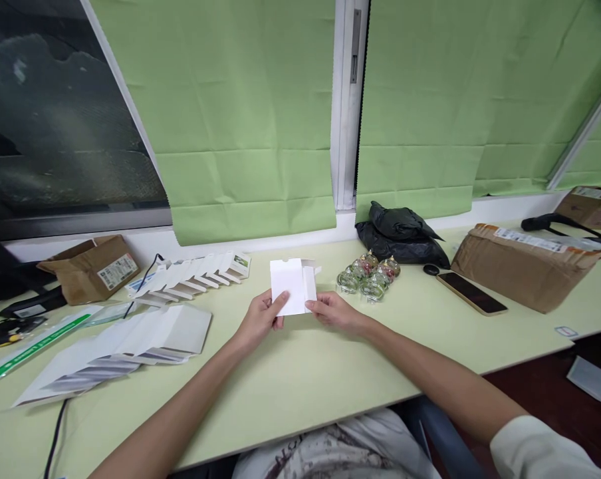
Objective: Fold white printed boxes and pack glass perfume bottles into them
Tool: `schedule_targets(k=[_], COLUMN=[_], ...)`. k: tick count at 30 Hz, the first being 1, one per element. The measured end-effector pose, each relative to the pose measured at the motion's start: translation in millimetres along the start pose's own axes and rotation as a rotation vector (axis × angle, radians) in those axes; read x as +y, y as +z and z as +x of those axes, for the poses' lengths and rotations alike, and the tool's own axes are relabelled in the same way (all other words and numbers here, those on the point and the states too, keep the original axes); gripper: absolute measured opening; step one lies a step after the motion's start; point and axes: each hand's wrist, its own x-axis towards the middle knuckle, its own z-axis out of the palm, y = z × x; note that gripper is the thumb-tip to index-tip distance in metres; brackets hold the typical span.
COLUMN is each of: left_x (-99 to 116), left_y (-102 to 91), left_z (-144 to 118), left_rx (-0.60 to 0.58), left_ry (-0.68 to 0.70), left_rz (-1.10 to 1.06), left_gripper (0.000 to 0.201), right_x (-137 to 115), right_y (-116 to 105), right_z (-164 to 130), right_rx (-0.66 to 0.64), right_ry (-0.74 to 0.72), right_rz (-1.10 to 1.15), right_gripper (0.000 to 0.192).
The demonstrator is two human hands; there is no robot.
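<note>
- White card is the material in hand: in the head view, at the centre of the frame, a small flat white cardboard box blank (291, 286) is held upright just above the pale green desk (300, 379), its top flaps open and unfolded.
- The left hand (261, 318) pinches the blank's lower left edge, thumb on the front face; the right hand (333, 310) grips its lower right corner, fingers closed on the card.
- Judging by shape, this box is only starting to be formed: sides not squared, flaps not tucked.
- Left of centre, a fanned row of flat white box blanks (191, 279) and a larger fanned stack of white card sleeves (125, 346) lie unfolded, so most of the pile looks undone.
- Right of the hands, a cluster of small clear glass ornaments (369, 274) sits unpacked, beside a black smartphone (471, 293).
</note>
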Motion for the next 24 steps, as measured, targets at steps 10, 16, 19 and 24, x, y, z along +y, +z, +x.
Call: schedule_targets(k=[10, 16, 19, 24], left_x=[-6, -6, -9, -10], left_y=[1.8, 1.8, 2.9, 2.8], left_z=[0, -1, 0, 0], left_rx=[-0.09, -0.171, -0.171, -0.091], left_ry=[0.013, 0.005, -0.026, -0.053], left_rz=[-0.067, -0.069, -0.09, -0.082], left_gripper=[0.04, 0.041, 0.045, 0.045], right_x=[-1, 1, 2, 3], right_y=[-8, -5, -6, -7], right_z=[0, 0, 1, 1], right_rx=[-0.016, 0.046, 0.078, 0.048], right_ry=[0.02, 0.07, 0.098, 0.157], right_rz=[0.103, 0.11, 0.088, 0.117], right_gripper=[0.043, 0.044, 0.044, 0.046])
